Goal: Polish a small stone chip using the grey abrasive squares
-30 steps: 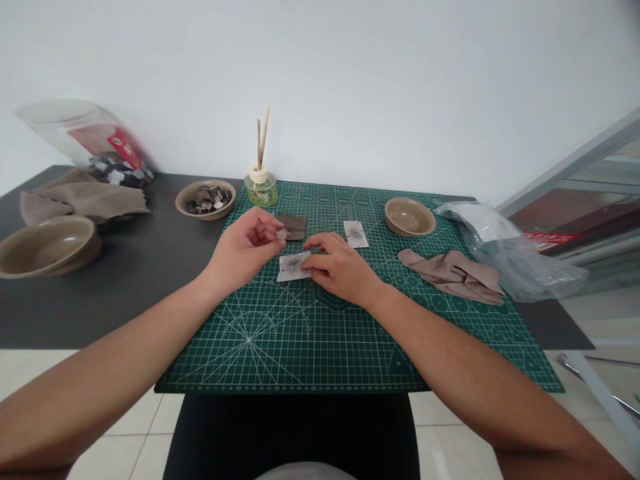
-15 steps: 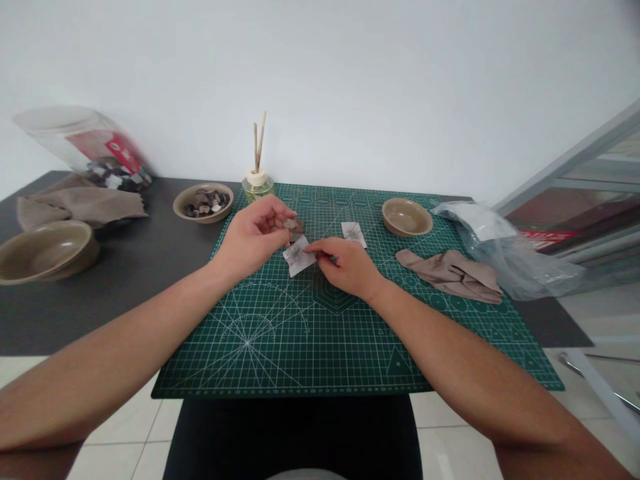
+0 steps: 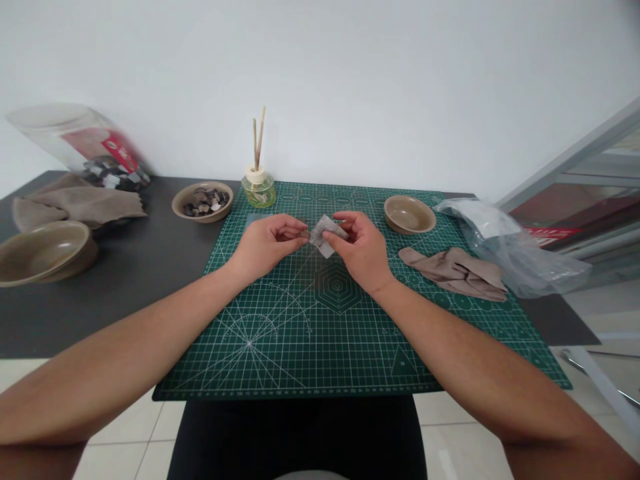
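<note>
Both hands are raised together over the green cutting mat (image 3: 300, 333). My right hand (image 3: 363, 250) pinches a small pale square sheet with a dark mark (image 3: 324, 235) between thumb and fingers. My left hand (image 3: 267, 243) is closed in a pinch at the sheet's left edge, its fingertips meeting the sheet; a small piece it may hold is too small to make out. The other small sheets seen on the mat are hidden behind the hands.
A reed diffuser bottle (image 3: 259, 187) stands behind the hands. A bowl of small stones (image 3: 203, 200) and a bare bowl (image 3: 409, 215) flank it. A beige cloth (image 3: 457, 270) and clear plastic bag (image 3: 515, 257) lie right. Left: stacked bowls (image 3: 45, 250), cloth (image 3: 75, 203), tipped jar (image 3: 85, 143).
My right hand has lifted the pale sheet off the mat and carried it up and right. My left hand moved right to meet it, with its pinch now at the sheet's edge.
</note>
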`<state>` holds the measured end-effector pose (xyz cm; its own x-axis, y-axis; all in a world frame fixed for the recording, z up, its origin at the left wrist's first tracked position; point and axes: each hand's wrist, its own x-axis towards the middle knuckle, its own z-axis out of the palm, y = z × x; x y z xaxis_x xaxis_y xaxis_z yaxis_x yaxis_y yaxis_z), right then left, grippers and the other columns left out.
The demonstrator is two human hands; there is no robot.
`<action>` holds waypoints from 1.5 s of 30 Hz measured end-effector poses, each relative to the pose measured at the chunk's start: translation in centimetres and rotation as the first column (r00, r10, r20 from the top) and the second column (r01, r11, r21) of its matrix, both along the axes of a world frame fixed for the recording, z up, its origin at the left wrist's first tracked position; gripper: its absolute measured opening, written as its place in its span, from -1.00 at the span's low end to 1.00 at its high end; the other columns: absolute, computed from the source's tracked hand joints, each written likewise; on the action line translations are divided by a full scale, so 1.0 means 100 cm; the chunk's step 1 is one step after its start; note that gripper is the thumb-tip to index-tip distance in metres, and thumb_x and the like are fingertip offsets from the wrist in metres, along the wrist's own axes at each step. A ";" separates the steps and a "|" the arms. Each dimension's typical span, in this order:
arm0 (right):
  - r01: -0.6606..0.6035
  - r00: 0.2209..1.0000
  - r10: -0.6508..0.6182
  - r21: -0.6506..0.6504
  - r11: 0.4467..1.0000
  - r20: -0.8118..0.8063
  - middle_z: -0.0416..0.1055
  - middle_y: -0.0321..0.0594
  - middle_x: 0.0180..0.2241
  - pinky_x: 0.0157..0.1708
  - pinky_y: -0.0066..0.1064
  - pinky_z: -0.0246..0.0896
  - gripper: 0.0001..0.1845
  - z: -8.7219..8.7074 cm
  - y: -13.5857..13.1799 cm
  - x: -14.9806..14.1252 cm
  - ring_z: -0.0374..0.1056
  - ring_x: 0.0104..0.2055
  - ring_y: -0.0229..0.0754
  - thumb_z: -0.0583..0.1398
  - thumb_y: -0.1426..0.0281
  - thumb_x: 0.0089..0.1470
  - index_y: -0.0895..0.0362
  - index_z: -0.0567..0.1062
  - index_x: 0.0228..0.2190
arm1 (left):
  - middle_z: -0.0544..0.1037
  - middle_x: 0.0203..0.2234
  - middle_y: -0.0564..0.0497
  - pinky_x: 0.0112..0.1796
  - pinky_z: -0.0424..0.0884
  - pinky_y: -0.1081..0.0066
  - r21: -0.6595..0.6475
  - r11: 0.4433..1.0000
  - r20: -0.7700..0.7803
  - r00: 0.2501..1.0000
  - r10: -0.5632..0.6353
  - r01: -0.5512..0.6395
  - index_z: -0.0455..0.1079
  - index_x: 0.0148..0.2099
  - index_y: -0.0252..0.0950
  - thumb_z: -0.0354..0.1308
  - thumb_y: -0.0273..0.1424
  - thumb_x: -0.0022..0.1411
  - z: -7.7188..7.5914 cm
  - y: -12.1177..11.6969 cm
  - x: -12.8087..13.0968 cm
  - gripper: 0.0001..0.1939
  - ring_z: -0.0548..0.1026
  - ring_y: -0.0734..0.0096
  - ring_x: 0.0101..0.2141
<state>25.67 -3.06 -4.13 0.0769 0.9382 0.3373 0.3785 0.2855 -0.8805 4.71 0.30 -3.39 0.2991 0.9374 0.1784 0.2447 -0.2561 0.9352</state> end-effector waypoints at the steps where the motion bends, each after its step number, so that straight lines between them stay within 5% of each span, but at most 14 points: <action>1: -0.004 0.998 0.003 0.009 1.000 0.056 0.59 -0.29 -0.31 -0.19 -0.28 0.37 -0.79 0.001 -0.001 0.000 0.50 -0.27 -0.13 0.33 0.24 0.10 0.04 0.56 -0.21 | 0.71 -0.32 -0.05 -0.10 0.59 0.23 -0.011 1.000 0.003 1.000 0.000 0.000 0.58 -0.18 -0.28 0.43 -0.30 0.07 0.000 0.000 0.000 -0.74 0.67 0.26 -0.25; 4: -0.037 0.990 0.030 0.044 0.998 0.137 0.59 -0.30 -0.33 -0.20 -0.28 0.33 -0.85 0.003 -0.004 -0.003 0.46 -0.28 -0.13 0.29 0.22 0.16 0.02 0.61 -0.34 | 0.69 -0.36 -0.02 -0.16 0.58 0.26 -0.013 1.000 -0.021 1.000 0.011 -0.012 0.56 -0.23 -0.27 0.43 -0.31 0.05 0.001 -0.002 0.000 -0.77 0.65 0.29 -0.30; 13: -0.108 0.979 0.106 0.002 0.994 0.173 0.60 -0.34 -0.37 -0.20 -0.31 0.33 -0.82 0.003 -0.005 -0.004 0.46 -0.31 -0.13 0.32 0.19 0.19 0.02 0.66 -0.28 | 0.68 -0.37 0.00 -0.19 0.58 0.29 -0.070 0.998 0.030 1.000 0.002 0.000 0.53 -0.22 -0.28 0.44 -0.34 0.02 0.002 -0.004 0.001 -0.73 0.63 0.34 -0.33; 26: -0.147 0.946 0.038 0.319 0.936 0.323 0.67 -0.25 -0.21 -0.11 -0.26 0.41 -0.86 0.002 -0.006 -0.001 0.54 -0.17 -0.11 0.25 0.38 0.29 0.02 0.64 -0.18 | 0.69 -0.40 0.03 -0.21 0.58 0.29 -0.219 0.976 0.135 0.991 0.014 0.016 0.42 -0.18 -0.25 0.44 -0.31 0.02 0.002 -0.007 0.003 -0.66 0.67 0.29 -0.32; 30: -0.148 0.931 -0.012 0.410 0.900 0.364 0.65 -0.27 -0.24 -0.11 -0.25 0.40 -0.86 0.002 -0.007 0.000 0.53 -0.17 -0.12 0.26 0.46 0.27 0.01 0.64 -0.21 | 0.66 -0.45 0.05 -0.27 0.53 0.34 -0.158 0.987 0.047 0.999 -0.021 0.029 0.38 -0.22 -0.24 0.41 -0.29 0.05 0.004 -0.008 0.000 -0.69 0.65 0.30 -0.35; 35: -0.216 0.906 0.002 0.458 0.862 0.423 0.62 -0.24 -0.25 -0.08 -0.22 0.37 -0.82 -0.001 -0.006 0.002 0.50 -0.15 -0.11 0.29 0.54 0.22 0.03 0.66 -0.23 | 0.56 -0.45 0.10 -0.35 0.43 0.40 0.098 0.995 -0.071 0.997 0.031 -0.024 0.46 -0.15 -0.24 0.37 -0.33 0.13 0.009 -0.009 -0.002 -0.75 0.49 0.44 -0.44; 39: -0.229 0.888 0.007 0.428 0.874 0.461 0.62 -0.24 -0.20 -0.04 -0.17 0.33 -0.83 -0.001 -0.005 0.003 0.47 -0.12 -0.09 0.30 0.48 0.25 -0.02 0.67 -0.19 | 0.58 -0.48 0.09 -0.33 0.47 0.36 -0.025 0.999 0.057 0.998 -0.041 0.043 0.40 -0.14 -0.24 0.40 -0.29 0.08 0.005 -0.006 -0.002 -0.66 0.56 0.38 -0.43; 45: -0.207 0.890 -0.016 0.435 0.876 0.456 0.63 -0.24 -0.19 -0.05 -0.17 0.30 -0.78 -0.002 -0.005 0.003 0.44 -0.15 -0.10 0.28 0.49 0.28 -0.02 0.69 -0.15 | 0.59 -0.47 0.07 -0.34 0.45 0.38 -0.047 0.998 -0.004 0.999 -0.035 0.034 0.44 -0.27 -0.27 0.44 -0.30 0.06 0.001 -0.003 -0.003 -0.72 0.54 0.42 -0.43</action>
<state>26.01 -3.57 -4.31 -0.2631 0.6588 0.7048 0.6357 0.6680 -0.3870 4.43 0.03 -3.25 0.3322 0.9338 0.1333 0.2408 -0.2206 0.9452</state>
